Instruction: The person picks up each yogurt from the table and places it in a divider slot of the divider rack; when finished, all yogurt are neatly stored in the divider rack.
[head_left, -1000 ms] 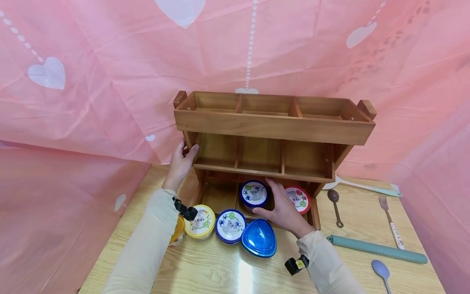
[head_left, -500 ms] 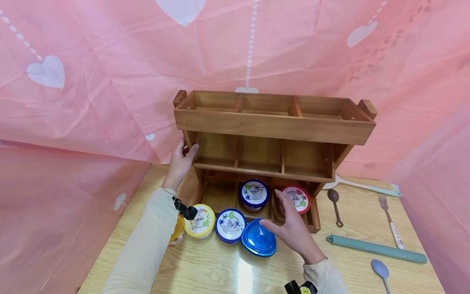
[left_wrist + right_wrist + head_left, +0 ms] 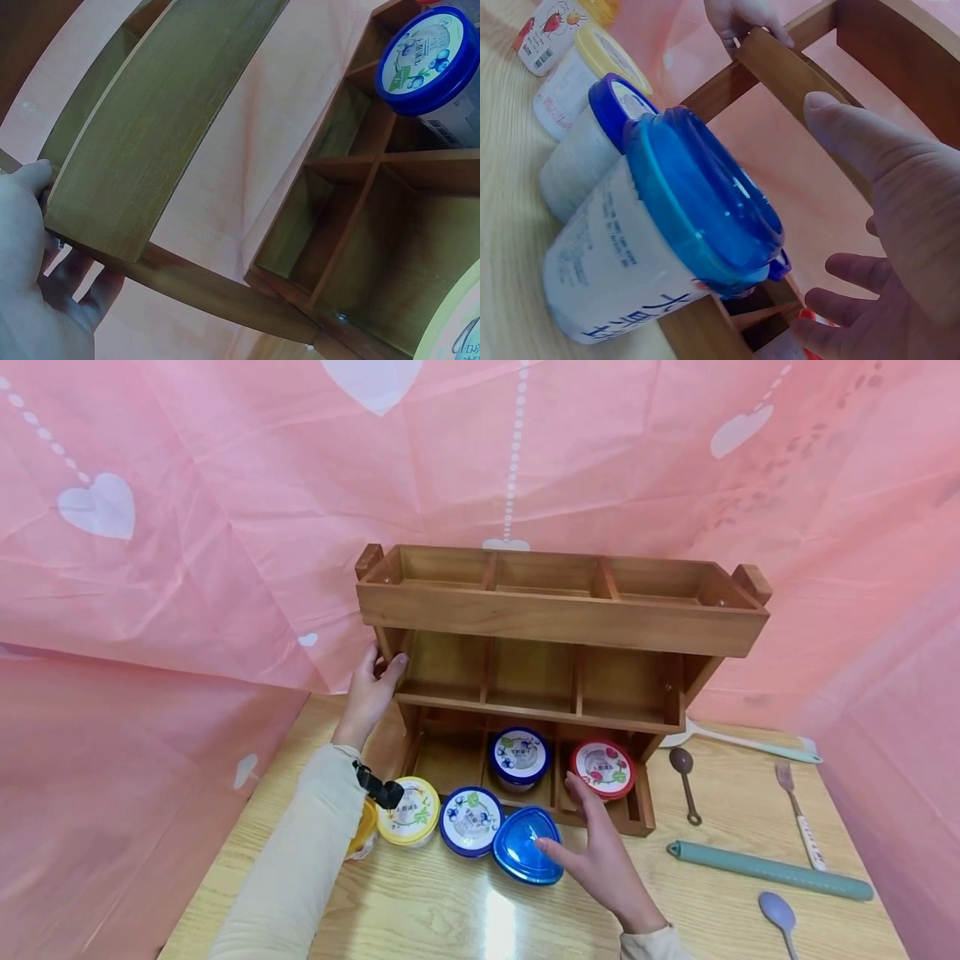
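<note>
A three-tier wooden shelf rack (image 3: 562, 618) stands on the table. My left hand (image 3: 369, 697) grips its left side at the middle tier, thumb on the board's end and fingers behind, as the left wrist view shows. My right hand (image 3: 603, 868) has its fingers spread and holds nothing; it is beside a tub with a translucent blue lid (image 3: 528, 845), its thumb overlapping the lid in the head view. Inside the bottom tier sit a blue-lidded tub (image 3: 519, 755) in the middle section and a red-lidded tub (image 3: 602, 768) on the right, near my right fingertips.
Along the rack's front are a blue-rimmed tub (image 3: 471, 821), a yellow-lidded tub (image 3: 408, 812) and an orange-yellow one (image 3: 363, 828). To the right lie a brown spoon (image 3: 684, 772), a fork (image 3: 797, 806), a green rod (image 3: 772, 868), a purple spoon (image 3: 778, 912) and a long pale-handled utensil (image 3: 753, 742).
My right hand has left the blue-lidded tub in the bottom tier and moved right and toward the front. The left hand has stayed on the rack.
</note>
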Action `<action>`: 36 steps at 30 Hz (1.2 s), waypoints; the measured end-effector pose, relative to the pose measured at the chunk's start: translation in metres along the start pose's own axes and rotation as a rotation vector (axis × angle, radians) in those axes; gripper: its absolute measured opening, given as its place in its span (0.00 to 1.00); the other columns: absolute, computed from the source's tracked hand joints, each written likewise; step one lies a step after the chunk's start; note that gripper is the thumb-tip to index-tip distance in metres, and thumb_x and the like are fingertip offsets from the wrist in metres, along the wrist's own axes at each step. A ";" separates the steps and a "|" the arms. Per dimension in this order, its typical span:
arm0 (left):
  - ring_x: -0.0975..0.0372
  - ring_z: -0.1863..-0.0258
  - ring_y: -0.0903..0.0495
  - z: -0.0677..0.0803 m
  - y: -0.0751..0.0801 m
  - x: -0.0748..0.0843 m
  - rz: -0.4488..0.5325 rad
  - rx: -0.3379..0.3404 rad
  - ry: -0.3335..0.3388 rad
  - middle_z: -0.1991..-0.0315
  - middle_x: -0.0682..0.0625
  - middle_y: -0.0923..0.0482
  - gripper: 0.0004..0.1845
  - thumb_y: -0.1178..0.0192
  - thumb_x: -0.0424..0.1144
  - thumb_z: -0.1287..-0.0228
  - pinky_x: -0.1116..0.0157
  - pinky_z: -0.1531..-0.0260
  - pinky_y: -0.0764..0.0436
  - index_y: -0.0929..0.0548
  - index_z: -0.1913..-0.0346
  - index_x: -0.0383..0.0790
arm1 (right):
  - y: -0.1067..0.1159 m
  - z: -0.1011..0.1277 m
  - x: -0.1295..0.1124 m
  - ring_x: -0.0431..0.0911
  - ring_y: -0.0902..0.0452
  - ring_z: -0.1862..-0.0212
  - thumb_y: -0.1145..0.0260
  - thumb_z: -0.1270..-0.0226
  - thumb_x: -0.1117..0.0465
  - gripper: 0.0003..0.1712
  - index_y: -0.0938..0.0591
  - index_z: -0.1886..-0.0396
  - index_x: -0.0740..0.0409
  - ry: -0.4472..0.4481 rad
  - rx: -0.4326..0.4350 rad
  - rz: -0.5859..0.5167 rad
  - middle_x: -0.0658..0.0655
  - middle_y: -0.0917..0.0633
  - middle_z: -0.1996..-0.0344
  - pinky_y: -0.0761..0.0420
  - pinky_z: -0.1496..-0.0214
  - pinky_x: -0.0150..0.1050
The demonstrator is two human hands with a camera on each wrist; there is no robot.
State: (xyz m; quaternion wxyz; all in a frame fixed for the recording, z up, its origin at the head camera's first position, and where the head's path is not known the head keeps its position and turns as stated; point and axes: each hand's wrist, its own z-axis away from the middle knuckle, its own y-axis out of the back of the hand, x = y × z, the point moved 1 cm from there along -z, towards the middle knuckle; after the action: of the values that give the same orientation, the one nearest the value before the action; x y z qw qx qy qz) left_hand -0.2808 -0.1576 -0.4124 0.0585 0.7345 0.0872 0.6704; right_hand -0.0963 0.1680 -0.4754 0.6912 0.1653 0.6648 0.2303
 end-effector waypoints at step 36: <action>0.49 0.33 0.30 0.002 -0.001 -0.003 -0.020 0.011 -0.047 0.30 0.44 0.34 0.29 0.47 0.49 0.25 0.47 0.34 0.29 0.39 0.26 0.51 | -0.053 0.016 0.026 0.68 0.48 0.25 0.21 0.53 0.40 0.66 0.52 0.21 0.43 -0.209 -0.046 -0.134 0.62 0.46 0.22 0.37 0.31 0.68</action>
State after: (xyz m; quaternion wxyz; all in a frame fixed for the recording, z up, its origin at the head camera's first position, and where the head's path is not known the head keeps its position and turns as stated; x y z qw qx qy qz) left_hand -0.2789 -0.1576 -0.4156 0.0632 0.7495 0.0970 0.6518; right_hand -0.0751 0.1392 -0.5244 0.7742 0.1276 0.5931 0.1805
